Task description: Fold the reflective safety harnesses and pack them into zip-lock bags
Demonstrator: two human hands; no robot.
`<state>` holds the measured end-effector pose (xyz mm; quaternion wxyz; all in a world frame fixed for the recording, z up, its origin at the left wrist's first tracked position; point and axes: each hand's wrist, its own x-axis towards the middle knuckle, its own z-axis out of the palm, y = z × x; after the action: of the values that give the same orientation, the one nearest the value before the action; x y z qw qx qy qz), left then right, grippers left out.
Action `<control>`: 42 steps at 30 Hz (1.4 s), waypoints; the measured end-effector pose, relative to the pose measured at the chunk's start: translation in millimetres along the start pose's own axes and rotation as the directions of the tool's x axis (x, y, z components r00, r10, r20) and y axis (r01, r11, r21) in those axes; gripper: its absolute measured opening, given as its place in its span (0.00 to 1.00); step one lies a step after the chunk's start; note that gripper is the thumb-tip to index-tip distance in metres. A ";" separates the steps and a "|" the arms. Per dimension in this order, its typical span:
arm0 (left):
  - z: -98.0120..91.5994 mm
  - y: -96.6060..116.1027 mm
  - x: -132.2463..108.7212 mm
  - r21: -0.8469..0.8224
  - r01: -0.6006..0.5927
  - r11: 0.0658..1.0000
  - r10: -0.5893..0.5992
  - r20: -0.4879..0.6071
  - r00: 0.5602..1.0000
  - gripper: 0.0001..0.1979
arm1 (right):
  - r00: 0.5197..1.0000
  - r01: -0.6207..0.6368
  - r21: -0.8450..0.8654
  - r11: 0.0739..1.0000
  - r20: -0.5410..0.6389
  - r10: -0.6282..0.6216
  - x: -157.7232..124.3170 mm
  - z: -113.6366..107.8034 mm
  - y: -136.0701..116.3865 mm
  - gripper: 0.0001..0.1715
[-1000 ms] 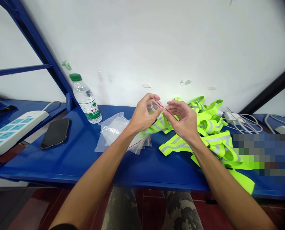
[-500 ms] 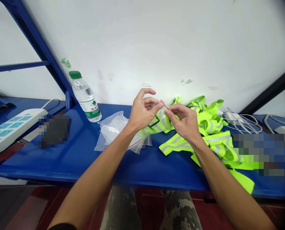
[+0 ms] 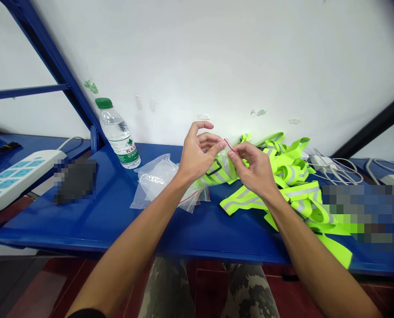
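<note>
My left hand (image 3: 197, 157) and my right hand (image 3: 255, 170) meet above the blue table (image 3: 94, 212). Between them they pinch the red-lined mouth of a clear zip bag (image 3: 224, 161) that holds a folded yellow-green reflective vest. The left thumb and forefinger grip the bag's left edge, and the other left fingers are raised. My right fingertips pinch the red zip strip from the right. A heap of loose reflective vests (image 3: 293, 181) lies just right of my hands. A pile of empty clear zip bags (image 3: 160, 181) lies under my left wrist.
A water bottle with a green cap (image 3: 117, 132) stands at the back left beside a blue frame post (image 3: 56, 66). A white power strip (image 3: 14, 174) lies far left. White chargers and cables (image 3: 332, 170) sit at the back right. The table's front edge is near my knees.
The hands have drawn closer along the bag's red strip and risen slightly; the vest inside shows more, with a black buckle now visible. The view tilted a little.
</note>
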<state>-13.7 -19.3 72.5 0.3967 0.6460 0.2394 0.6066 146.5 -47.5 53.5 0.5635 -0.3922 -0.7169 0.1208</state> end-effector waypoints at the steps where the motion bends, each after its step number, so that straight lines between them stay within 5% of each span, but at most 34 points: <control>1: 0.8 0.0 -0.6 0.007 0.006 1.000 -0.006 0.003 1.000 0.27 | 1.000 -0.007 -0.001 1.000 0.009 0.007 -0.1 -0.4 -0.5 0.09; 16: 4.7 2.5 -6.3 0.073 -0.009 0.997 0.001 0.116 0.993 0.28 | 1.000 -0.015 0.000 1.000 -0.018 0.015 -0.9 0.5 -2.5 0.13; 25: -5.6 -2.0 2.2 0.001 0.082 0.997 -0.082 -0.003 0.997 0.27 | 0.999 -0.011 -0.080 0.997 0.036 0.014 -2.3 -5.1 3.2 0.10; 32: -10.2 -4.4 1.7 0.117 0.038 0.992 -0.052 0.127 0.990 0.27 | 1.000 -0.018 -0.060 0.998 -0.001 0.018 -5.5 -4.9 7.4 0.10; 42: -13.7 -8.7 4.5 0.043 0.043 0.998 -0.044 0.034 0.998 0.26 | 1.000 -0.023 0.011 1.000 0.019 0.023 -11.4 -7.7 15.5 0.09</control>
<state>-24.9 -7.7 67.5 0.4002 0.6595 0.2592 0.5812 160.8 -47.3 38.5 0.5574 -0.3961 -0.7171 0.1351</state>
